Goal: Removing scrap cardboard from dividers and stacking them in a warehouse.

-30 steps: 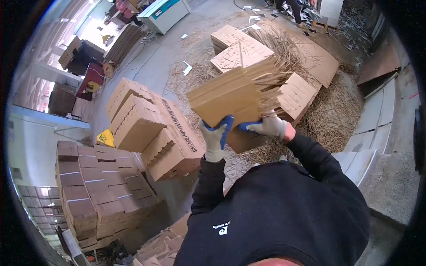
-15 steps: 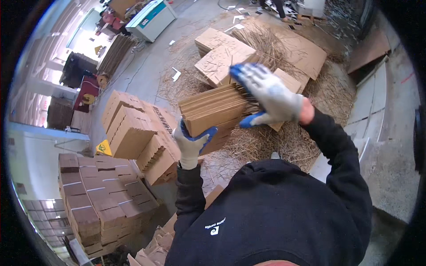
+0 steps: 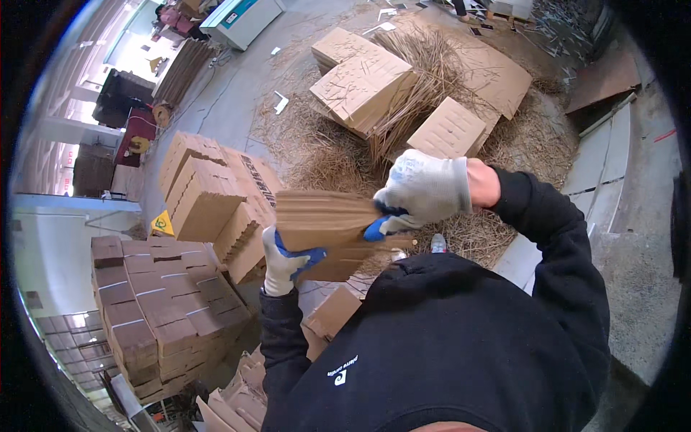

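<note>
A thick stack of brown cardboard sheets is held up in front of me, its edges blurred by motion. My left hand, in a white glove with blue palm and fingers, grips the stack at its near left corner, thumb along the front. At the opposite end, my right hand, gloved alike, is closed around the sheets' right edge with its fingers curled. Part of its grip is hidden behind the glove. Below the stack shows more brown cardboard; whether the two touch cannot be told.
Cardboard bundles stand to the left, beside a strapped cardboard pile. Ahead, more cardboard stacks rest among heaps of thin cardboard strips. Loose cardboard lies at lower left. A concrete wall runs along the right.
My right hand, open and spread beside the stack's right end before, has closed on that end. The held stack and my left hand have shifted left and nearer to me.
</note>
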Demonstrator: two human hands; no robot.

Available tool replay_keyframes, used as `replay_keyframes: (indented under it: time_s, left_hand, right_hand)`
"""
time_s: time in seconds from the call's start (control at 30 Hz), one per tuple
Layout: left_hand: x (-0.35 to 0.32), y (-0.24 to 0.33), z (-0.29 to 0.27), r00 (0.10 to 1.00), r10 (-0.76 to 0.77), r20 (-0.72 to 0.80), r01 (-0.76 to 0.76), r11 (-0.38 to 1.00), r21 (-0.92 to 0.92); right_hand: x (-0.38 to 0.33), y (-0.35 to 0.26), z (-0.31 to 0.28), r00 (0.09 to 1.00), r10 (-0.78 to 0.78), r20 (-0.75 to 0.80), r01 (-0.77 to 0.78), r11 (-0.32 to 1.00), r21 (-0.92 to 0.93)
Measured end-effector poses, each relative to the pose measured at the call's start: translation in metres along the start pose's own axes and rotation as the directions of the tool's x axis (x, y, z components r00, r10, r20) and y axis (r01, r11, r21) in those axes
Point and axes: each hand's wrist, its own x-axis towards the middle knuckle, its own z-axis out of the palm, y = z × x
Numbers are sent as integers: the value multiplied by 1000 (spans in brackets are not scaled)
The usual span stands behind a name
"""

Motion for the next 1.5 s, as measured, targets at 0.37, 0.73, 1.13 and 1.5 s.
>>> replay_keyframes:
  time_s: [0.37,0.73,1.13,1.5]
  left_hand:
    - [12,-37,-31,973,187,-137,-208,964,-163]
    - [11,-51,-102,834,316,-451,-473,830,-294]
    - [31,-40,-52,834,396,-385,-443,896,-37]
    - [48,-51,-26,891,380,-249,-419,900,-122]
  right_hand:
    - [25,-14,14,977,53,-209,186,286,940]
    - [-4,58,73,771,494,-402,18,614,789]
    - [56,-9,1,783,19,-621,22,998,59]
    - [40,4,23,787,174,-592,325,698,638]
